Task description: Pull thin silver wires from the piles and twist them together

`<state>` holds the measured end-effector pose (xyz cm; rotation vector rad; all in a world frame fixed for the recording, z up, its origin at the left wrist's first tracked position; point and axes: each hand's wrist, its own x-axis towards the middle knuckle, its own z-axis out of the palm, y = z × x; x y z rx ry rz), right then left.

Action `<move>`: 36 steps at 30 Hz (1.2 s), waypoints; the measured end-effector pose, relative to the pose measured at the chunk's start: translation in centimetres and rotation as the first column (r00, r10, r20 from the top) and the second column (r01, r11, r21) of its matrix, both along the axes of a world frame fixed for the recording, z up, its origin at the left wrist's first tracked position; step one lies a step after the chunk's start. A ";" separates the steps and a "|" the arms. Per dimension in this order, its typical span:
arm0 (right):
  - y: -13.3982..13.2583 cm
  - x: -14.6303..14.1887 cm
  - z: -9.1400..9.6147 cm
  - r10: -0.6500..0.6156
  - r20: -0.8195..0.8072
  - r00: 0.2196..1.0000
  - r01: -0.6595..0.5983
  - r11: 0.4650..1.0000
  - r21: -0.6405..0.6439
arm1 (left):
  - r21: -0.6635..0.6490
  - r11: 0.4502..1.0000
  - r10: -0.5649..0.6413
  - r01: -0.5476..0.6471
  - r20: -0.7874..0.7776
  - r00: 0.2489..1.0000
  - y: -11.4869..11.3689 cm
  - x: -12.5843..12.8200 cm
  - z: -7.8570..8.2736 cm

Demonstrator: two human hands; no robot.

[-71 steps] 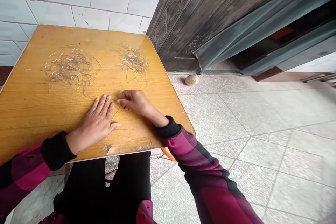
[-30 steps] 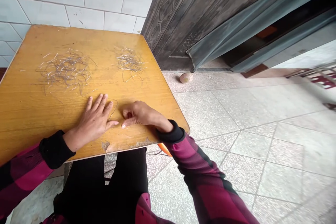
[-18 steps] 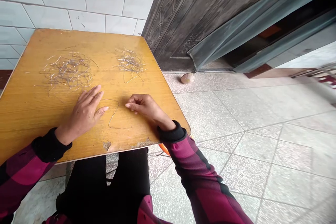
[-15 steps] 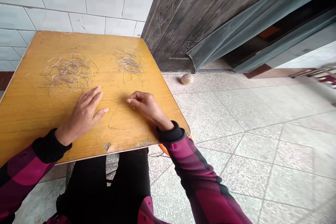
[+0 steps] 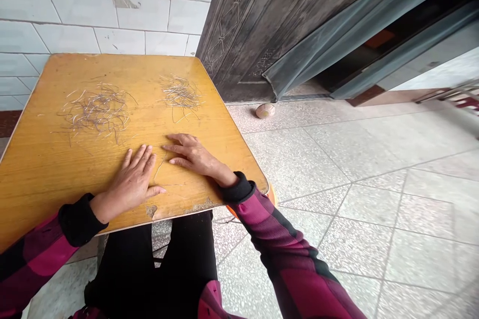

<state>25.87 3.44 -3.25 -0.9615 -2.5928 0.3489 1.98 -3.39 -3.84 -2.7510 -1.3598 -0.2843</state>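
Observation:
A thin bent wire (image 5: 160,167) lies on the yellow wooden table (image 5: 209,187) between my hands. My left hand (image 5: 130,179) rests flat on the tabletop just left of the wire, fingers stretched out, perhaps covering part of it. With fingers apart, my right hand (image 5: 192,154) reaches over the wire's upper end; its fingertips are at or very near it, and I cannot tell whether they touch. Beyond my left hand spreads a larger tangled pile of wires (image 5: 98,112). A smaller, denser wire pile (image 5: 182,94) lies farther back, beyond my right hand.
White wall tiles (image 5: 116,40) rise behind the table's far edge. A dark carved door (image 5: 247,35) stands to the right, with a grey-green curtain (image 5: 299,70) beside it. A roundish pale object (image 5: 265,110) sits on the tiled floor (image 5: 329,159). The near table edge is chipped.
My left hand has moved nearer and slightly right, flattening onto the table. My right hand has shifted left and uncurled its fingers over the wire's upper end.

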 end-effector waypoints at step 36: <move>-1.9 1.5 1.8 -0.073 -0.361 0.930 0.009 0.985 -0.174 | 0.085 0.968 0.161 -0.237 0.512 0.844 4.3 -4.6 2.8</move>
